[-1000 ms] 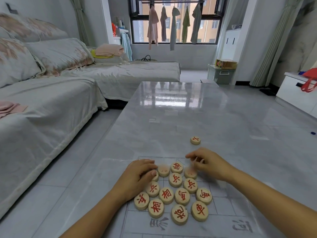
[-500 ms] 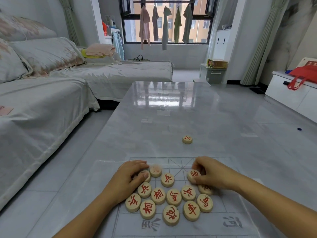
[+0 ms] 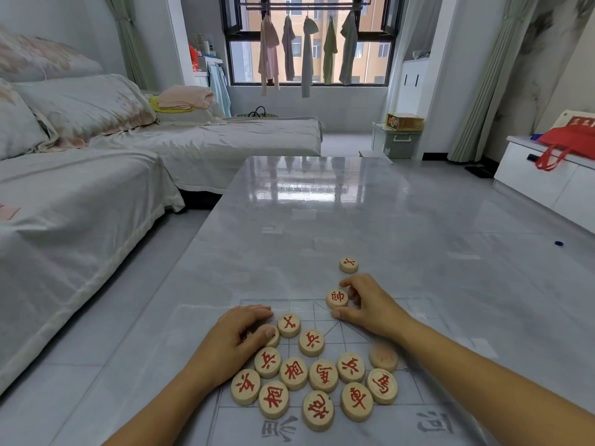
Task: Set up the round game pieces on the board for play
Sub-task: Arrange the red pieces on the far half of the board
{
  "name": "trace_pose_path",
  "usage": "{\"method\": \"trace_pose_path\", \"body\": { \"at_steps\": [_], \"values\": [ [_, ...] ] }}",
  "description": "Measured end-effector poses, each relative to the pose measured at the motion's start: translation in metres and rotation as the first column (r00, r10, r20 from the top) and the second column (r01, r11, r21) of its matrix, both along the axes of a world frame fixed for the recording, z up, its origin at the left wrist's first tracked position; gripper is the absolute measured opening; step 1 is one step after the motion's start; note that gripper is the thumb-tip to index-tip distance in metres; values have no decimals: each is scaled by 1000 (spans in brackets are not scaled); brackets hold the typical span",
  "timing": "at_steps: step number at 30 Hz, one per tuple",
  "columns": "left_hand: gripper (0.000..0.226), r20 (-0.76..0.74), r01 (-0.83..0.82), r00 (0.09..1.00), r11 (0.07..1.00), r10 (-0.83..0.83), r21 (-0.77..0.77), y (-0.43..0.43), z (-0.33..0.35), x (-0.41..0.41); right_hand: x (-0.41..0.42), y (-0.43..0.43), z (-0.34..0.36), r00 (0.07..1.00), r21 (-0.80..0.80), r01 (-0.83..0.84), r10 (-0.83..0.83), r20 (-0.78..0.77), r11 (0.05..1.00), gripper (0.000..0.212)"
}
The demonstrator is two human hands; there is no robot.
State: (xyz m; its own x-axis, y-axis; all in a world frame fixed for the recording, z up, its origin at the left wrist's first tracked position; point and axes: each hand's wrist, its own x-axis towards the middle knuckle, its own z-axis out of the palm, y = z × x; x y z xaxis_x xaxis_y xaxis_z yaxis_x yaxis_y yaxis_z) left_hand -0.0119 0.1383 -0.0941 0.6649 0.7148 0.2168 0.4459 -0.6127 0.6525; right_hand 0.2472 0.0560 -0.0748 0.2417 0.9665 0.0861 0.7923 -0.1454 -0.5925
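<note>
right grip (image 3: pixel 363 304) pinches round piece (image 3: pixel 337 298) at board (image 3: pixel 418 317) far edge | left grip (image 3: pixel 238 339) lies over second piece (image 3: pixel 274 338), hold unclear | piece cluster (image 3: pixel 322 375) between the grips, nearer | glossy grey worktop (image 3: pixel 322 220) | covered sofa (image 3: pixel 80 204) left of grips | laundry (image 3: pixel 309 49) ahead

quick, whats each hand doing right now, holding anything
Left hand: lying over a half-hidden piece; grip cannot be told.
Right hand: pinching a round piece between thumb and forefinger.

Head view, looking forward and down, close over table (image 3: pixel 322 220)
</note>
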Motion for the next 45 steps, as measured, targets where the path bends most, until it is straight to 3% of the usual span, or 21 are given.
{"method": "trace_pose_path", "body": {
  "at_steps": [7,17,21,26,28,32,36,40,45],
  "values": [
    [33,-10,-5,1000,1000,5,-1,-1,2,1,-1,-2,-7,999,71,6,-8,34,997,39],
    [35,-31,-14,999,1000,14,5,-2,4,1,3,0,-9,1000,46,-12,12,18,999,39],
    [36,-27,-15,1000,1000,15,-12,-3,7,2,7,-4,3,991,-1,2,-3,-134,1000,46],
    [35,-16,-9,1000,996,8,-91,-3,10,3,26,-41,29,982,-1,0,0,-188,1000,16],
    [34,-11,-11,1000,983,9,-181,-2,15,5,29,-64,36,973,-86,-92,71,-219,992,20],
    [41,-210,-32,978,991,5,-127,1,31,22,22,-91,30,969,-255,-246,233,-82,935,39],
    [50,-451,-43,892,999,34,-11,-6,41,47,16,-91,25,952,-288,-280,304,42,916,42],
    [43,-437,-55,898,998,52,5,-9,38,56,23,-92,24,969,-268,-200,231,88,942,39],
    [44,-415,-38,910,991,-18,-126,-2,41,48,37,-103,28,978,-319,-163,195,71,934,34]
  ]
}}
